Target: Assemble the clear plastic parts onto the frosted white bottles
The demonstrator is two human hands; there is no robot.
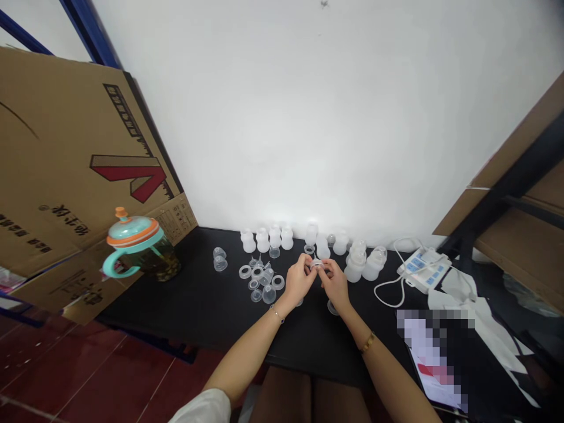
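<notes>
My left hand and my right hand meet over the black table, fingers closed on one small whitish ring between them. White bottles stand in a row by the wall behind, and more white bottles are grouped right of my right hand. Left of my left hand lies a pile of clear caps, nipples and white rings. A clear piece is partly hidden by my right wrist.
Two clear caps sit on the black table. A lidded jug stands far left near cardboard. At right are a white cable, a white box, papers and a phone.
</notes>
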